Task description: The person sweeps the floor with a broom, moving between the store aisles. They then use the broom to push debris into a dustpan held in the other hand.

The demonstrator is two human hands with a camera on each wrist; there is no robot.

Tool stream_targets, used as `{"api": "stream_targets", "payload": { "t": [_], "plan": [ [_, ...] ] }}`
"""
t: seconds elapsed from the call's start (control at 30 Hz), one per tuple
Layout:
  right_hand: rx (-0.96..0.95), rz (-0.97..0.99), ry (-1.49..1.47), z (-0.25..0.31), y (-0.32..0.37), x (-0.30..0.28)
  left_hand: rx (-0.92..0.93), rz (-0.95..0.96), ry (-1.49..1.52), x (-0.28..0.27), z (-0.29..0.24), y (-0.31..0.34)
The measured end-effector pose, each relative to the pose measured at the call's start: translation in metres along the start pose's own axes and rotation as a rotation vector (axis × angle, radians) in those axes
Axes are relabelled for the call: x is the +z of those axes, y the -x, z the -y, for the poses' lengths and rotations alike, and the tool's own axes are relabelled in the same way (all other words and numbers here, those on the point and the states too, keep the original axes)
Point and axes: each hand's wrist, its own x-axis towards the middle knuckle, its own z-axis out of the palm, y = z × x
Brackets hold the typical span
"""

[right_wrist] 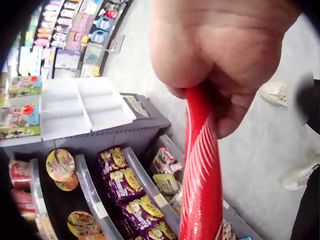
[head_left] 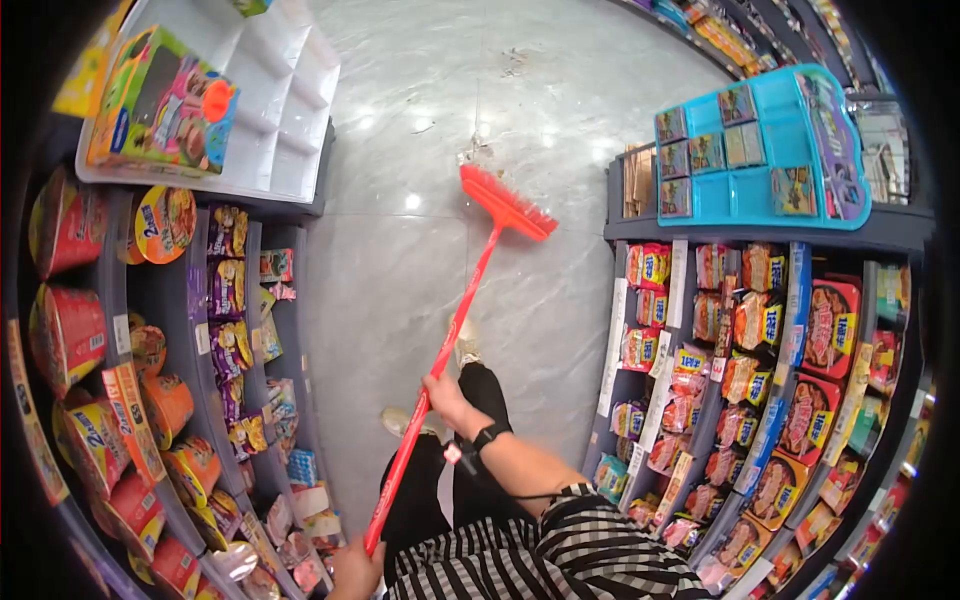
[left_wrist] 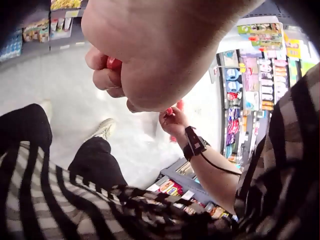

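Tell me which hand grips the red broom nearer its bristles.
The right hand, wearing the black wristband: it grips partway along the broom handle, whereas the left hand holds near the opposite end.

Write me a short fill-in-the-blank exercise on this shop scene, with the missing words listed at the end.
1. The broom is coloured ____.
2. Compared with the right hand, the left hand grips the handle ____ from the bristles.
3. The tray under the colourful box is ____.
4. Stocked shelves stand on ____ sides of the aisle.

Missing words: red; farther; white; both.
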Motion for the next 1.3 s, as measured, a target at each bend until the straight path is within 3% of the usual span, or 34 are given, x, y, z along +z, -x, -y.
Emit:
{"api": "stream_targets", "payload": {
  "t": [0.07, 0.1, 0.13, 0.17, 0.2, 0.27, 0.33, 0.4, 0.43, 0.67, 0.87, 0.97, 1.03, 1.2, 1.3],
  "plan": [
    [0.021, 0.028, -0.045, -0.012, 0.023, 0.005, 0.068, 0.075, 0.048, -0.023, 0.016, 0.011],
    [0.054, 0.046, -0.148, -0.015, 0.034, 0.006, -0.061, 0.205, 0.061, -0.027, 0.027, 0.014],
    [0.083, 0.064, -0.246, -0.016, 0.043, 0.004, -0.054, 0.219, 0.049, -0.03, 0.043, 0.013],
    [0.083, 0.055, -0.253, -0.013, 0.048, -0.003, 0.041, 0.128, -0.183, -0.033, 0.058, 0.007],
    [0.188, 0.099, -0.32, -0.008, 0.05, -0.01, 0.135, 0.031, -0.407, -0.04, 0.048, -0.002],
    [0.31, 0.145, -0.38, -0.008, 0.046, -0.027, 0.049, 0.044, -0.219, -0.066, 0.018, -0.023],
    [0.449, 0.136, -0.48, -0.01, 0.035, -0.048, 0.08, -0.007, -0.381, -0.067, 0.016, -0.043],
    [0.48, 0.13, -0.545, -0.011, 0.028, -0.071, 0.249, 0.08, -0.432, -0.087, -0.01, -0.074],
    [0.505, 0.113, -0.609, -0.011, 0.027, -0.082, 0.337, 0.004, -0.476, -0.088, -0.022, -0.091],
    [0.59, -0.001, -0.773, -0.042, -0.024, -0.136, 0.598, 0.116, -0.444, -0.085, -0.083, -0.213],
    [0.452, -0.212, -0.851, -0.076, -0.11, -0.154, 0.712, 0.182, -0.524, -0.05, -0.102, -0.342],
    [0.36, -0.23, -0.878, -0.091, -0.159, -0.168, 0.766, 0.23, -0.58, -0.018, -0.098, -0.41],
    [0.326, -0.243, -0.858, -0.09, -0.189, -0.173, 0.818, 0.138, -0.584, 0.01, -0.092, -0.451],
    [0.296, -0.332, -0.836, -0.111, -0.255, -0.184, 0.71, 0.047, -0.594, 0.078, -0.073, -0.542],
    [0.304, -0.272, -0.833, -0.129, -0.285, -0.194, 0.664, 0.031, -0.588, 0.112, -0.053, -0.592]
  ]
}}
